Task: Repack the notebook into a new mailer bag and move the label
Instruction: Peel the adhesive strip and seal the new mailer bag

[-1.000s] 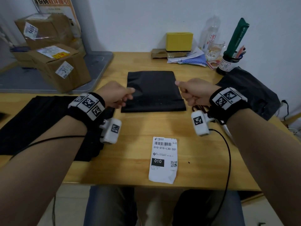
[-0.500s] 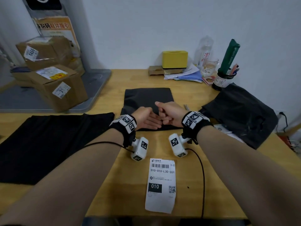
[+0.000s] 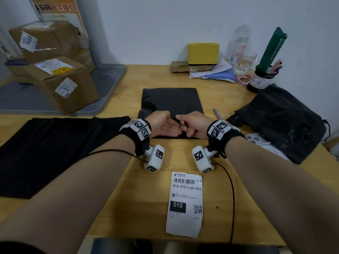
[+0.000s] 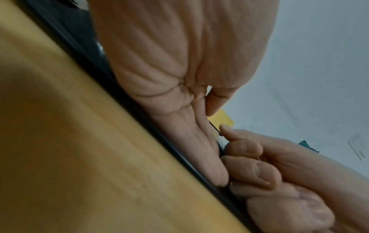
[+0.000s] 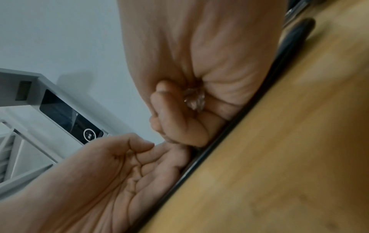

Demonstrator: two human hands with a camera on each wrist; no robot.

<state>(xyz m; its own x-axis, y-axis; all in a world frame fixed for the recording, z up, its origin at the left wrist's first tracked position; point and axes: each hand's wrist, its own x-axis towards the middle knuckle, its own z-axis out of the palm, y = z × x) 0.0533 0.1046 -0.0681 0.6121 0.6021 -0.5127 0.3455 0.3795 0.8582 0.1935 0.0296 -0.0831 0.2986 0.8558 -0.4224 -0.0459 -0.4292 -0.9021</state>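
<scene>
Black mailer (image 3: 172, 105), flat and closed, at the middle of the table (image 3: 128, 198), long side running away from the person. Notebook out of sight; cannot tell whether inside. Label (image 3: 185, 204) face up, just inside the table's near edge, well apart from the mailer, one near corner slightly curled.

Left hand (image 3: 163, 124) resting little-finger side down on the mailer's near edge, palm turned toward the right, fingers straight and together, holding nothing. Right hand (image 3: 192, 125) opposite it on the same edge, balled into a fist, knuckles touching the left fingertips. In the right wrist view, a small crumpled clear scrap (image 5: 194, 100) caught between the curled fingers and the palm. Wrist cameras on both forearms hanging just above the table, between the mailer and the label.

Left of the mailer, a large black bag (image 3: 45, 153) spread flat, partly under the left forearm. To the right, a crumpled black bag (image 3: 278, 121) with a white phone (image 3: 256, 140) showing at its near edge. Along the wall: a yellow box (image 3: 203, 54) on loose papers, a clear bottle (image 3: 238, 44), a pen cup (image 3: 260, 81). Far left, cardboard boxes (image 3: 62, 85) on a grey tray.
</scene>
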